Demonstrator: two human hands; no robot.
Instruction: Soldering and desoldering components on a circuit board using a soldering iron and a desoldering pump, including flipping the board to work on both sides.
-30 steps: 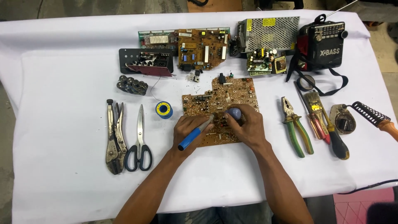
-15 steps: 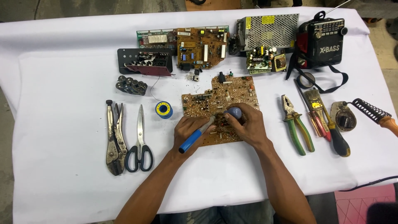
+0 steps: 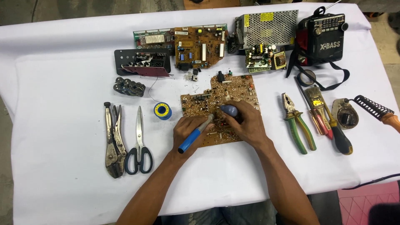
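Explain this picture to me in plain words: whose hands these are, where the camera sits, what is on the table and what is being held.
The camera sits on a person's head and looks down at their own two hands over a white-covered table. The left hand holds a blue-handled tool like a pen, tip on a brown circuit board. The right hand holds a small blue-grey bulb on that board. To the left lie locking pliers, scissors and a solder spool; to the right, green pliers and a radio.

The left hand (image 3: 189, 129) has tilted the blue tool (image 3: 195, 134), and its tip has moved right on the brown circuit board (image 3: 218, 110), closer to the right hand (image 3: 241, 123).
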